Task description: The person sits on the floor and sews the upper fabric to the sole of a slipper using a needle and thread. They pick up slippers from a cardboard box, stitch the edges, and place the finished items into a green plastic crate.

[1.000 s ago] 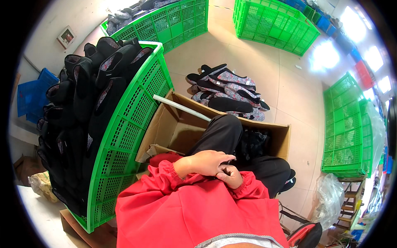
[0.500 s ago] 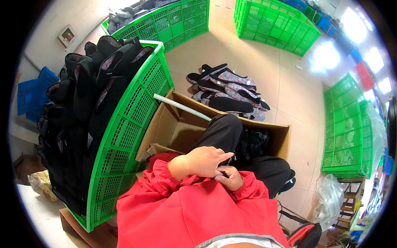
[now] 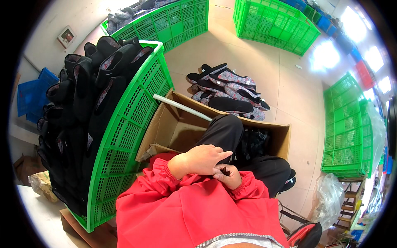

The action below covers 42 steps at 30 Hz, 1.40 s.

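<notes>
My left hand [image 3: 201, 160] lies over my right hand [image 3: 227, 176] in my lap, both coming out of red sleeves [image 3: 194, 206]. The right hand is curled around a small dark thing [image 3: 224, 170] that is mostly hidden, and the left fingers rest on top of it. My legs in black trousers [image 3: 225, 132] reach into an open cardboard box [image 3: 178, 128] in front of me. A green plastic crate [image 3: 124, 132] packed with black slippers [image 3: 91, 91] stands at my left.
A pile of floral and black slippers [image 3: 229, 91] lies on the tiled floor beyond the box. A white rod [image 3: 182, 107] rests across the box. More green crates stand at the back [image 3: 273, 25] and right [image 3: 345, 128]. A clear plastic bag [image 3: 331, 198] is at lower right.
My left hand has shifted slightly over the right hand, its fingers stretched further across. Nothing else has moved.
</notes>
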Each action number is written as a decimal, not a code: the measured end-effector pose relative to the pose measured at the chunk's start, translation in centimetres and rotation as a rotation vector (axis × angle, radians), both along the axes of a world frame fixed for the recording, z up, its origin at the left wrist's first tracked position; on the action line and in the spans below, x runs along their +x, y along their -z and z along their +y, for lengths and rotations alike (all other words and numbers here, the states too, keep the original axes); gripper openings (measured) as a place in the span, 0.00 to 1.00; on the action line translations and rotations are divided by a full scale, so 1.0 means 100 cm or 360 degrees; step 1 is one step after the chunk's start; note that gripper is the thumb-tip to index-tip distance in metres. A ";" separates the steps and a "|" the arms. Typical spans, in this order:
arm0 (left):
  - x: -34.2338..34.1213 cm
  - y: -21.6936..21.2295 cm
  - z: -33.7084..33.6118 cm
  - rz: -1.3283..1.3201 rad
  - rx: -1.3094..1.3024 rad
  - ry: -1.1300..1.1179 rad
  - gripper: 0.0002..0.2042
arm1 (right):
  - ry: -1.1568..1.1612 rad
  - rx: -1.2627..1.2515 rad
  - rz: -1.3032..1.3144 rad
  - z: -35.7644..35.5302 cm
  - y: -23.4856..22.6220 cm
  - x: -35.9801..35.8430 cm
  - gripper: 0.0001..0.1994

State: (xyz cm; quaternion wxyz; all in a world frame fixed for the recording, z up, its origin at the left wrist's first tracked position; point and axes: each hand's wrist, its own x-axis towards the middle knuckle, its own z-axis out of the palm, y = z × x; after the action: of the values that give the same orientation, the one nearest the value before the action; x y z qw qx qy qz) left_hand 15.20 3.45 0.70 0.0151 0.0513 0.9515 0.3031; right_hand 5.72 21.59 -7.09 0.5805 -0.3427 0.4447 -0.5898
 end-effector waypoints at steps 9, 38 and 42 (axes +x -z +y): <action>-0.008 0.017 0.005 -0.0174 0.0451 0.0215 0.24 | 0.0027 -0.0157 -0.0224 0.001 0.019 0.004 0.10; -0.012 0.001 0.017 0.0402 0.0635 -0.0458 0.35 | 0.0434 -0.0285 -0.0663 -0.002 0.009 0.005 0.16; -0.005 -0.011 -0.006 0.0592 0.0961 -0.0720 0.39 | 0.0609 -0.0198 -0.0652 -0.001 0.016 0.001 0.11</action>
State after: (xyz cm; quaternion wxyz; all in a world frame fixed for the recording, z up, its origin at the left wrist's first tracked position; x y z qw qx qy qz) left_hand 14.69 2.80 1.75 -0.2394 -0.1029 0.7937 0.5496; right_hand 5.81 21.51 -8.73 0.5142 -0.1611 0.3376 -0.7718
